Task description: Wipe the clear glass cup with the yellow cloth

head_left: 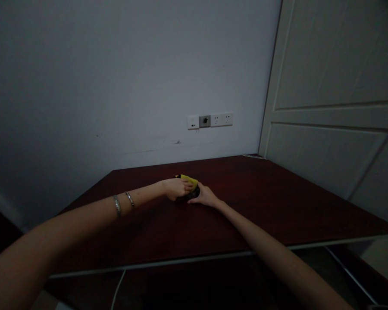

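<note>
A small yellow-and-black object (pixel 194 182) sits on the dark red tabletop (pixel 245 193); its exact kind is hard to make out in the dim light. My left hand (pixel 178 188) lies over its yellow upper part from the left, fingers curled against it. From the right, my right hand (pixel 206 196) grips the black lower side, with the thumb and fingers around it. Both hands cover much of the object. Two silver bangles (pixel 117 206) circle my left wrist and forearm.
Behind the tabletop rises a pale wall (pixel 148 86) with a row of sockets (pixel 221 119). A white panelled door (pixel 326 86) stands at the right. Below the front edge hangs a white cable (pixel 118 286).
</note>
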A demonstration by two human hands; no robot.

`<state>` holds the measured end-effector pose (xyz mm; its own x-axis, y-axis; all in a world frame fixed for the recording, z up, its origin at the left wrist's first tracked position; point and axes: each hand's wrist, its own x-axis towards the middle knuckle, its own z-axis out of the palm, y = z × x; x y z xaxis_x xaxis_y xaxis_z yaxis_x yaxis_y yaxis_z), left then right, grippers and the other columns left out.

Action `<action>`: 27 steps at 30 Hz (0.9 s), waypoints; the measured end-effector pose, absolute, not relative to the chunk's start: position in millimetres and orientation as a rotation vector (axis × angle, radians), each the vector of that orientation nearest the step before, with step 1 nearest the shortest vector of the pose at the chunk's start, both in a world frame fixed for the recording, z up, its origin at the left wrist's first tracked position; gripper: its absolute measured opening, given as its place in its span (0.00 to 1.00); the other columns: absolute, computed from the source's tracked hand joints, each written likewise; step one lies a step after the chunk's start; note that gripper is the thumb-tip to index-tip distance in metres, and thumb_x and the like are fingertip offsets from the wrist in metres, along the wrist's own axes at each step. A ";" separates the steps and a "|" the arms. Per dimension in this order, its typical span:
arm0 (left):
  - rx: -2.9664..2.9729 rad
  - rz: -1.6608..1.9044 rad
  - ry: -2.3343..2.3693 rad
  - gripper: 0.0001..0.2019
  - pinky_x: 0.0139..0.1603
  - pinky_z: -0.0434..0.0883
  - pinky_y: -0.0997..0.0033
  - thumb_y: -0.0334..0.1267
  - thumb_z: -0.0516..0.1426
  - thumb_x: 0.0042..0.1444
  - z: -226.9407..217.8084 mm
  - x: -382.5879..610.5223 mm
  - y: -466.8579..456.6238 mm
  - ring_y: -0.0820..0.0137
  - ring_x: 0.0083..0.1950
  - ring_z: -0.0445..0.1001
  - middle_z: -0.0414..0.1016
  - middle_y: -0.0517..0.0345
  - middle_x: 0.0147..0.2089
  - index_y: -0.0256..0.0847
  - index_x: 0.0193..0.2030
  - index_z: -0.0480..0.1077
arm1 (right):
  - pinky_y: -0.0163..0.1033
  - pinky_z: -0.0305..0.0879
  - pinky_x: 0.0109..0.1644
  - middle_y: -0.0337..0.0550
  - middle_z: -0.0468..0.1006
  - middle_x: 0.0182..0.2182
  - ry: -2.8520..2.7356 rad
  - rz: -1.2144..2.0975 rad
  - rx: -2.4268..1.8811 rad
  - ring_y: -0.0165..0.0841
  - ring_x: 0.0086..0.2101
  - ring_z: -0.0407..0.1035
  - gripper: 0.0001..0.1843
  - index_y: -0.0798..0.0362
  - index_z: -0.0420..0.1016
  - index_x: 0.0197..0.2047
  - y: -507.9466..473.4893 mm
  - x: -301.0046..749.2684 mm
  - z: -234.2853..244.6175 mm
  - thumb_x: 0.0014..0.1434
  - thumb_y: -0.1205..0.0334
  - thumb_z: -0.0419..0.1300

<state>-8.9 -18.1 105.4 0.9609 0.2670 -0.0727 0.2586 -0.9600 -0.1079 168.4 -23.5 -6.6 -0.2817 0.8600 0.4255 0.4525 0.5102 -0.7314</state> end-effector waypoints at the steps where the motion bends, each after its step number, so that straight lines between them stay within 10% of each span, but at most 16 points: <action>1: -3.090 0.176 -0.347 0.29 0.59 0.54 0.68 0.26 0.58 0.29 103.0 -11.5 -14.0 0.60 0.58 0.59 0.67 0.52 0.53 0.42 0.45 0.70 | 0.45 0.61 0.48 0.50 0.71 0.46 -1.915 0.607 -1.089 0.44 0.47 0.65 0.51 0.53 0.56 0.55 -23.8 168.7 -6.5 0.28 0.47 0.69; 6: -3.249 0.221 -0.398 0.38 0.64 0.43 0.61 0.24 0.56 0.28 100.5 -19.3 -1.1 0.57 0.63 0.52 0.57 0.51 0.61 0.41 0.55 0.62 | 0.45 0.63 0.45 0.51 0.73 0.43 -1.931 0.596 -1.105 0.44 0.44 0.68 0.45 0.55 0.62 0.49 -25.5 170.8 -5.4 0.26 0.48 0.69; 16: -3.416 0.021 -0.511 0.22 0.57 0.56 0.73 0.24 0.54 0.45 104.5 -20.1 11.0 0.71 0.59 0.59 0.69 0.64 0.52 0.57 0.42 0.70 | 0.45 0.62 0.45 0.50 0.73 0.43 -1.906 0.610 -1.096 0.45 0.44 0.67 0.46 0.54 0.62 0.49 -25.5 171.0 -5.9 0.25 0.50 0.70; 27: -3.022 0.006 -0.456 0.22 0.51 0.60 0.65 0.29 0.56 0.44 84.5 -10.0 6.0 0.61 0.53 0.65 0.65 0.44 0.53 0.41 0.50 0.62 | 0.43 0.63 0.43 0.47 0.75 0.40 -1.873 0.607 -1.122 0.43 0.42 0.69 0.42 0.52 0.64 0.46 -29.7 169.7 -2.8 0.25 0.52 0.71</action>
